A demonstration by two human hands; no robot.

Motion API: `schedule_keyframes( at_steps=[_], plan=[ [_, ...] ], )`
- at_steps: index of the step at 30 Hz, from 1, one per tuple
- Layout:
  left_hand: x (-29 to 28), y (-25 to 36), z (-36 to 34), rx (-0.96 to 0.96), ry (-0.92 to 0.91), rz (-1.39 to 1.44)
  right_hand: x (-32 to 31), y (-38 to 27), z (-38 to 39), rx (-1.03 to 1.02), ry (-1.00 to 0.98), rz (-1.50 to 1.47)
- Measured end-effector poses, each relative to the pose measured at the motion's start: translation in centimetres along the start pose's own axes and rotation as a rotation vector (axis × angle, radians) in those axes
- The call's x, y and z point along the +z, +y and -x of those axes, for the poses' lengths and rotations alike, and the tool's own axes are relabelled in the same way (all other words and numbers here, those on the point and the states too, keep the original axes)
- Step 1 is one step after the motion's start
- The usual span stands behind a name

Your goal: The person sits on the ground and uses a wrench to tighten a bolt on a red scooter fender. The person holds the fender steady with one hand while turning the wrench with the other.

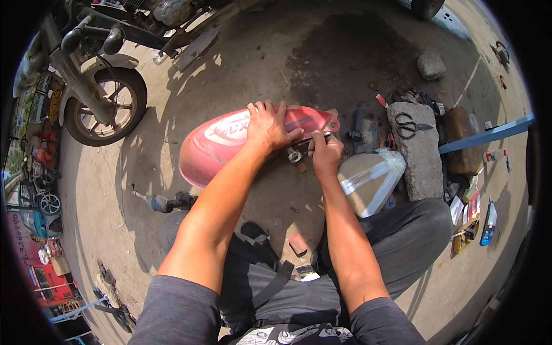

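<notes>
A faded red motorcycle fuel tank (201, 158) with white lettering lies on the ground in front of me, its narrow end pointing right. My left hand (267, 126) rests on top of it with the fingers spread. At the tank's near right edge, my right hand (326, 150) is closed, knuckles up. Something small and dark shows at its fingertips, too hidden to name. Just below the tank's edge, between my hands, lies a small metal piece with a brown end (298, 161).
Right of me, scissors (413, 126) lie on a concrete slab (425, 167), beside a taped rounded panel (368, 178). A blue pole (489, 133) slants behind. Left are a power tool (164, 203) and a motorcycle wheel (106, 106). A red block (298, 244) lies between my legs.
</notes>
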State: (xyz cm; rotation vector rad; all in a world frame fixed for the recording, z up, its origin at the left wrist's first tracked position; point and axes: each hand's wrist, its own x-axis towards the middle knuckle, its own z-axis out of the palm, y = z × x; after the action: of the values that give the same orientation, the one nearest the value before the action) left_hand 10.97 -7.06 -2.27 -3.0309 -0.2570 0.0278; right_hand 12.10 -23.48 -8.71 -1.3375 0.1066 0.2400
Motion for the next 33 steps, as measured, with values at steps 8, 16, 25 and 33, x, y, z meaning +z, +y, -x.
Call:
schedule_keyframes(
  at_steps=[8,16,25,33],
  plan=[
    [0.2,-0.1,-0.2,-0.004,-0.018,-0.005,-0.4,1.5,-0.4,0.229,0.06,-0.177],
    [0.3,-0.1,0.0,0.01,0.035,-0.017,-0.5,1.8,-0.3,0.126,-0.024,-0.131],
    [0.6,-0.3,0.0,0.018,0.037,-0.018,1.3,-0.6,1.4,-0.47,-0.056,0.346],
    [0.2,-0.1,0.0,0.008,0.023,-0.005,-0.6,1.1,-0.2,0.296,0.135,-0.219]
  ],
)
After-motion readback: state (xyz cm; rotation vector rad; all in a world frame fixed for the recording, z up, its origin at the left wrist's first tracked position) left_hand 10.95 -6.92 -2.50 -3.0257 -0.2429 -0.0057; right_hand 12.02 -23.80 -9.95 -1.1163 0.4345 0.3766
